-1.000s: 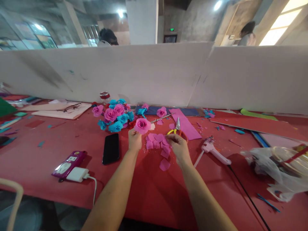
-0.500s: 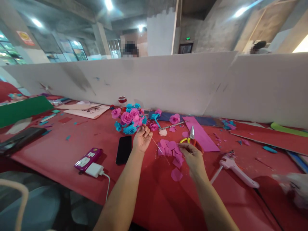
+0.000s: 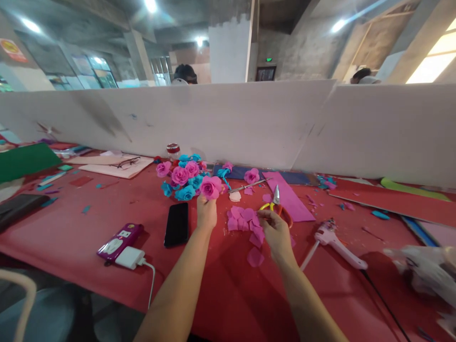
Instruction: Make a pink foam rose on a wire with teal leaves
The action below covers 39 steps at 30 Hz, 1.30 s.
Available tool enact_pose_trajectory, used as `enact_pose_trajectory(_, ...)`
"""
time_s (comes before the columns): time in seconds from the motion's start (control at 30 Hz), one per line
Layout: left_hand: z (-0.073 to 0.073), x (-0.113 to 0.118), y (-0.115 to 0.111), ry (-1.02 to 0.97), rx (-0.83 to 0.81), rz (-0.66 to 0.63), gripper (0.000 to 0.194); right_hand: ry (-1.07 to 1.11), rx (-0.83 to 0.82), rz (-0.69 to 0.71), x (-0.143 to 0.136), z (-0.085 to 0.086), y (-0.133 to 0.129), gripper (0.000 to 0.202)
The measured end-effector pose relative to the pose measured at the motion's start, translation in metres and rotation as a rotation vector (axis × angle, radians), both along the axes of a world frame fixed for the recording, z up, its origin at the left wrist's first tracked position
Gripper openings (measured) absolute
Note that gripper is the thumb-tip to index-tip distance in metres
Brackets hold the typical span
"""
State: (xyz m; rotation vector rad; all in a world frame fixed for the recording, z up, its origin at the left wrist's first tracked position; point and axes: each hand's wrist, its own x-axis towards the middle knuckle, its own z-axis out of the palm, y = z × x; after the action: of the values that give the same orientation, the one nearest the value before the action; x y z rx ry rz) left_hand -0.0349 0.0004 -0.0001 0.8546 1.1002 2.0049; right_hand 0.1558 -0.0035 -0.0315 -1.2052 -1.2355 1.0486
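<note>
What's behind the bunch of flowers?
A red-lidded jar, with the partition behind it. The flowers cover the jar's base, so anything down there can't be seen.

The red tabletop (image 3: 142,209) has a smooth, softly shiny surface. Near its far edge, the pink and blue paper flowers (image 3: 180,175) look matt and finely creased. Toward its left end, the purple plastic power strip (image 3: 123,242) is glossy. The black phone (image 3: 177,223) has a smooth, glassy face; the pale pink glue gun (image 3: 338,246) looks like smooth plastic.
</note>
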Motion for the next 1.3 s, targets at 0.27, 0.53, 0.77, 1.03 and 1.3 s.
enact_pose_trajectory(0.27,-0.001,0.007,0.007,-0.393,0.121,-0.094,0.006,0.061,0.018,0.037,-0.003,0.008,-0.005,0.033)
enact_pose_trajectory(0.53,0.002,-0.002,0.004,-0.623,0.075,-0.344,0.021,0.095,0.008,0.104,-0.005,0.015,-0.008,0.033)
enact_pose_trajectory(0.77,0.016,0.007,-0.007,-0.711,-0.103,-0.525,0.036,-0.002,0.021,0.094,-0.004,0.015,-0.010,0.031)
enact_pose_trajectory(1.03,0.016,0.024,-0.008,-0.623,-0.311,-0.586,0.028,-0.040,0.046,-0.029,0.009,0.015,0.000,0.029)
enact_pose_trajectory(1.3,0.016,0.016,-0.004,-0.565,-0.348,-0.512,0.025,-0.262,0.048,-0.194,0.042,0.013,0.018,0.028)
